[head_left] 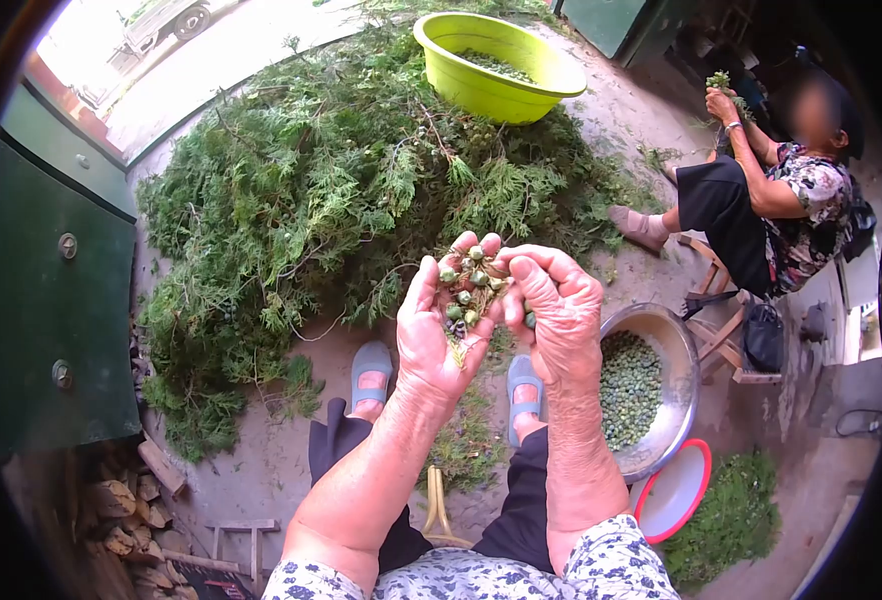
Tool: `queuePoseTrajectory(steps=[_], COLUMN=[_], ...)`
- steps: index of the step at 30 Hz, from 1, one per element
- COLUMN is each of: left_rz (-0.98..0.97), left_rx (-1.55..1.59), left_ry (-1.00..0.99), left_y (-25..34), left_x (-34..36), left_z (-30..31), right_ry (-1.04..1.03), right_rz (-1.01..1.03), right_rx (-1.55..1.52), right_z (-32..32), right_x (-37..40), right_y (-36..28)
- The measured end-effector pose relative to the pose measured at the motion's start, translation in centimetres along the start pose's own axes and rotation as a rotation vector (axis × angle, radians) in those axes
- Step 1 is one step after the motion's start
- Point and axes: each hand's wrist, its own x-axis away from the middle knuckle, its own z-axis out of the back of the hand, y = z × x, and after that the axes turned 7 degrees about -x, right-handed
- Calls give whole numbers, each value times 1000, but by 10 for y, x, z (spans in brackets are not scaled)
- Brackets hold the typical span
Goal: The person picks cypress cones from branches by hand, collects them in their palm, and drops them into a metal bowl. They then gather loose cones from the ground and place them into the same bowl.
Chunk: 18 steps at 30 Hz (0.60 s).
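In the middle of the head view, my left hand (428, 338) is turned palm up and cupped around a small clump of green conifer cones (464, 297) with bits of brownish twig. A few of the cones look darker, and a yellowish sprig tip (458, 352) hangs at the palm's lower edge. Right beside it, my right hand (559, 300) has its thumb and fingers pinched together at the clump's edge. One green cone (530, 320) shows among the right fingers. Both hands are raised above my lap, in front of the branch pile.
A large heap of green conifer branches (291, 200) lies ahead, with a yellow-green basin (506, 105) on it. At right stand a metal bowl (686, 370) of green cones and a red-rimmed white basin (673, 490). A seated person (801, 190) holds a sprig. Firewood (116, 500) lies lower left.
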Motion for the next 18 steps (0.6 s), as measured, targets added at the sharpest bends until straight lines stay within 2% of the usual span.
queuePoseTrajectory(steps=[1,4,7,8,9,11,16,18], left_rz=[1,26,51,62,72,68,66,69], left_rx=[-2,-13,-34,-8,20,-2,-18,34], left_ry=[-2,95,100,102,104,94,69,62], left_y=[0,-2,-2,-3,-3,-3,-4,-3], left_x=[0,3,4,3,3,3,2,3], left_z=[-2,-8,-5,-4,-3,0,-1,-1], right_ry=[1,2,61,57,56,-27,-20,46], right_rz=[2,385,316,223,223,-25,14,63], right_rx=[-1,562,506,350,351,11,59,55], right_z=[1,3,4,2,2,6,8,8], right_x=[-2,-5,-8,-7,-6,-5,-8,-10], right_y=[1,2,9,5,0,-8,-1,3])
